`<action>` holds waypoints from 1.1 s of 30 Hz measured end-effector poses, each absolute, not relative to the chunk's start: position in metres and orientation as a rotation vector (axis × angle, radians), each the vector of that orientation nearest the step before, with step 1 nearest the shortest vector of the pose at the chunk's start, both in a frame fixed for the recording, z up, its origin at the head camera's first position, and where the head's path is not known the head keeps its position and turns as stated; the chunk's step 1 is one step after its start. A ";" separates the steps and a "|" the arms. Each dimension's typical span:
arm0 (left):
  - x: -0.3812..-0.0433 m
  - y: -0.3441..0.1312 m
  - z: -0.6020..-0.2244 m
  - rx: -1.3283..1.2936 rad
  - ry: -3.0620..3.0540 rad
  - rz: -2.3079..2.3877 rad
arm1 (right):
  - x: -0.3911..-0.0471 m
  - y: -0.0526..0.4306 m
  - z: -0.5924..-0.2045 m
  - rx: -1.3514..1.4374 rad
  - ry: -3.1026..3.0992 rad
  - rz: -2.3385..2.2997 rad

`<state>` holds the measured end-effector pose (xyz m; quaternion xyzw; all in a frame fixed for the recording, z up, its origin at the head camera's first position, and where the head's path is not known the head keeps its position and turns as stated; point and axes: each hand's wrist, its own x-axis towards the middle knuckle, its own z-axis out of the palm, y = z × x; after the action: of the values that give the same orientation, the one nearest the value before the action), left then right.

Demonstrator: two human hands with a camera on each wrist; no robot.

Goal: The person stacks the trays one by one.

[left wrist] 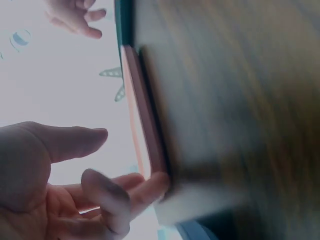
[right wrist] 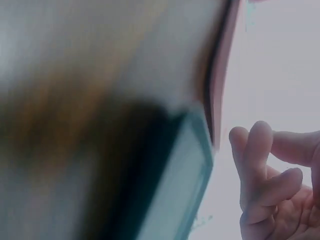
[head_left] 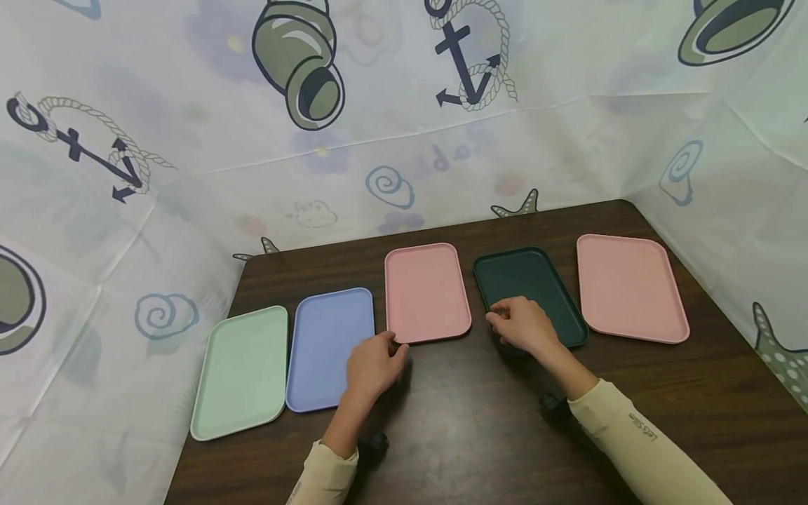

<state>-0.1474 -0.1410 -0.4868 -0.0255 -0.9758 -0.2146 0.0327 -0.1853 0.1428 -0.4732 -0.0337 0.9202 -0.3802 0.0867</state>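
Note:
My left hand [head_left: 374,365] is at the near left corner of the middle pink tray [head_left: 426,291], fingertips right at its rim and thumb held apart. In the left wrist view, the fingers [left wrist: 150,192] overlap the corner of that tray [left wrist: 142,115]. My right hand [head_left: 522,324] hovers over the left side of a dark green tray [head_left: 530,270]. In the right wrist view, its bent fingers [right wrist: 257,155] hold nothing and stand apart from the green tray [right wrist: 175,175]. A blue tray [head_left: 331,344] lies just left of my left hand.
A light green tray [head_left: 243,372] lies at the far left, close beside the blue one. Another pink tray [head_left: 631,287] is at the right. The dark wooden table [head_left: 467,421] meets a patterned cloth [head_left: 404,126] along its back and sides.

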 end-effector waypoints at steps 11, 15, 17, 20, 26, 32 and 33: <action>-0.127 -0.078 -0.491 -0.514 -3.118 -0.880 | -0.225 0.227 -0.469 0.138 2.996 -0.880; -0.129 -0.053 -0.496 -0.610 -3.176 -1.136 | -0.235 0.239 -0.473 0.187 3.061 -0.748; -0.130 -0.042 -0.496 -0.594 -3.194 -1.279 | -0.240 0.242 -0.475 0.188 3.075 -0.690; -0.134 -0.028 -0.496 -0.496 -3.195 -1.552 | -0.245 0.245 -0.478 0.185 3.073 -0.636; -0.143 -0.007 -0.502 -0.213 -2.994 -2.174 | -0.251 0.248 -0.485 0.199 3.051 -0.579; -0.144 0.003 -0.511 -0.089 -2.870 -2.383 | -0.253 0.249 -0.489 0.184 3.027 -0.551; -0.144 0.004 -0.512 -0.077 -2.853 -2.407 | -0.253 0.249 -0.489 0.185 3.024 -0.548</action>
<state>-0.1435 0.0035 -0.5116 -0.0198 -0.7309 -0.6167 -0.2917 -0.2530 0.2495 -0.4892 0.0602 0.9817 -0.1778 0.0316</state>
